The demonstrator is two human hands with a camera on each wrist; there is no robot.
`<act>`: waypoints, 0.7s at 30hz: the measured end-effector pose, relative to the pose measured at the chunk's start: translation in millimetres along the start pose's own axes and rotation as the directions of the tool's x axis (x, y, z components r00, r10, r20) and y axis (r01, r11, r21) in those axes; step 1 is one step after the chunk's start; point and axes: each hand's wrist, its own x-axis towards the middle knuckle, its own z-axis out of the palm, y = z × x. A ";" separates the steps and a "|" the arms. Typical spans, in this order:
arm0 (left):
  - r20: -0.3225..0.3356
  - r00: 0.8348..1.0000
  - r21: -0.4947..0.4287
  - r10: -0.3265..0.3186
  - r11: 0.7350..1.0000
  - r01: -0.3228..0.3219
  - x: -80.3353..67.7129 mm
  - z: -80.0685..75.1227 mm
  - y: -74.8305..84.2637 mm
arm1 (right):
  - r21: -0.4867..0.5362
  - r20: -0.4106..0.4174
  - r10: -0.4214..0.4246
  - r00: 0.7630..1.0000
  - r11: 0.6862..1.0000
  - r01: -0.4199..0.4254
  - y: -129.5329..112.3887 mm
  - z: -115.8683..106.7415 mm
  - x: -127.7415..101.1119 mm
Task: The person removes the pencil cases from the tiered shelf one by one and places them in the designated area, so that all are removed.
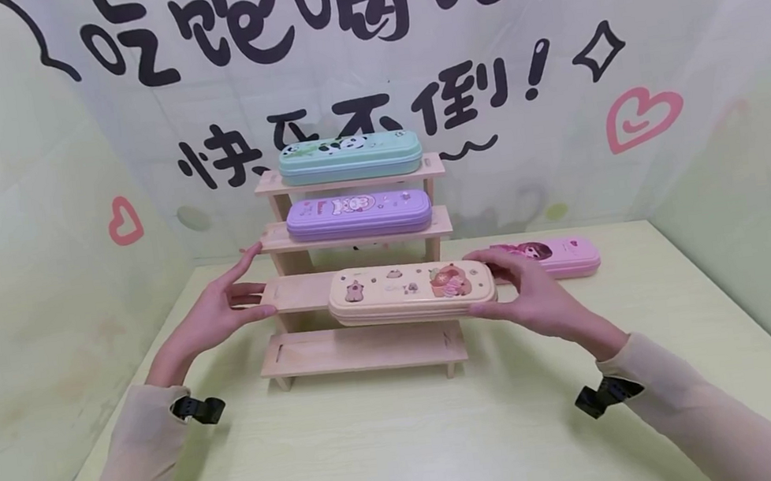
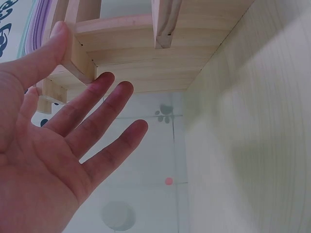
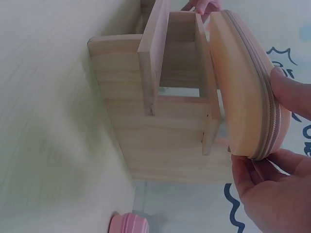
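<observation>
My right hand [image 1: 538, 296] grips the right end of a cream zippered pencil case [image 1: 392, 294] printed with small pictures. The right wrist view shows the thumb on the case's lid side and fingers [image 3: 243, 177] curled at its end. The case is over the third tier down of a wooden stepped stand [image 1: 291, 291], its underside close above that tier's board. My left hand [image 1: 213, 312] is at the stand's left side, fingers spread and mostly straight. Its index finger reaches the second tier's corner, and the thumb [image 2: 41, 53] lies along a board end in the left wrist view.
A mint pencil case [image 1: 352, 166] with pandas sits on the top tier, a purple one [image 1: 362, 223] on the tier below. Behind my right hand, a pink pencil case [image 1: 573, 255] lies on the pale table [image 1: 409, 444]. A lettered backdrop [image 1: 530, 192] stands behind.
</observation>
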 end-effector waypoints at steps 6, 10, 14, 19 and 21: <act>0.001 1.000 -0.001 0.003 1.000 -0.003 0.5 0.3 2.1 | -0.033 -0.037 -0.022 0.999 0.999 0.021 3.4 -12.8 -16.5; 0.003 1.000 -0.006 0.006 1.000 -0.006 -0.3 1.2 3.1 | -0.039 -0.052 -0.047 0.998 0.998 0.045 6.8 -22.2 -27.7; 0.001 1.000 -0.006 0.004 1.000 -0.004 0.0 1.2 3.5 | -0.032 -0.049 -0.073 0.996 0.997 0.072 11.6 -32.5 -37.3; 0.003 1.000 -0.007 -0.003 1.000 0.003 0.3 0.6 3.7 | -0.052 -0.050 -0.106 0.993 0.993 0.104 18.1 -45.0 -48.5; 0.004 1.000 -0.007 -0.006 1.000 0.006 0.0 0.3 4.1 | -0.063 -0.053 -0.112 0.992 0.992 0.108 19.6 -50.1 -53.6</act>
